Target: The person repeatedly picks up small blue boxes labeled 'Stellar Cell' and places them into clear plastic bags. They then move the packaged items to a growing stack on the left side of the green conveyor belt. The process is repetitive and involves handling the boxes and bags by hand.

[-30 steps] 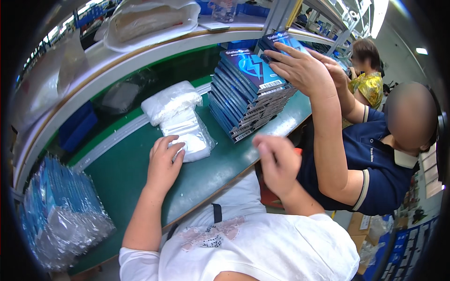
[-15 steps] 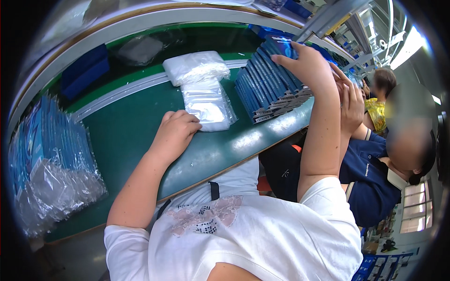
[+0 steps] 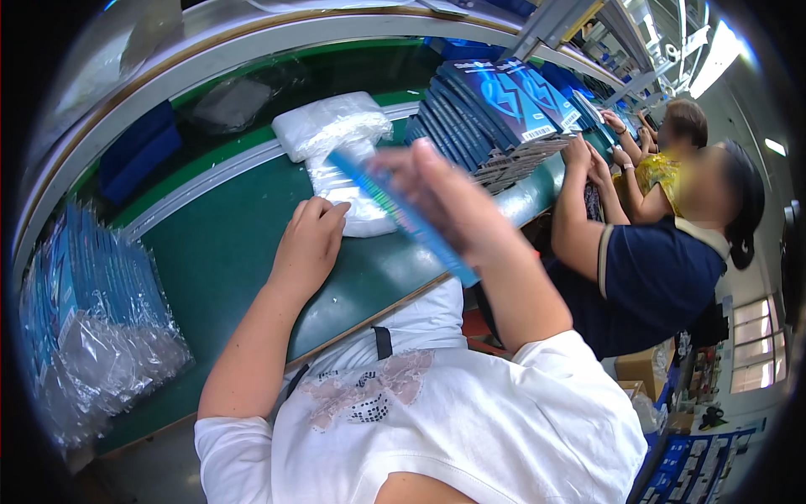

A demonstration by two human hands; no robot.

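My right hand (image 3: pixel 445 197), blurred by motion, grips a thin blue box (image 3: pixel 403 217) that is tilted and seen nearly edge-on above the green bench. Beneath and left of it lies a pile of clear plastic bags (image 3: pixel 369 214), partly covered by the box. My left hand (image 3: pixel 312 239) rests at the near left corner of these bags, its fingers bent together on the edge of the top one; the fingertips are partly hidden. Just beyond my right hand stands a leaning row of similar blue boxes (image 3: pixel 470 109), with some lying face up on top.
At the left edge stands a row of blue boxes in clear bags (image 3: pixel 109 286). A thick white plastic bundle (image 3: pixel 332 124) lies behind the bag pile. A dark blue bin (image 3: pixel 138 155) sits at the back left. A co-worker in a navy shirt (image 3: pixel 646 277) is close on my right.
My right hand has come from the row of boxes toward the bags, carrying one blue box. The left hand stays by the bags. The co-worker's hands have moved away from the row.
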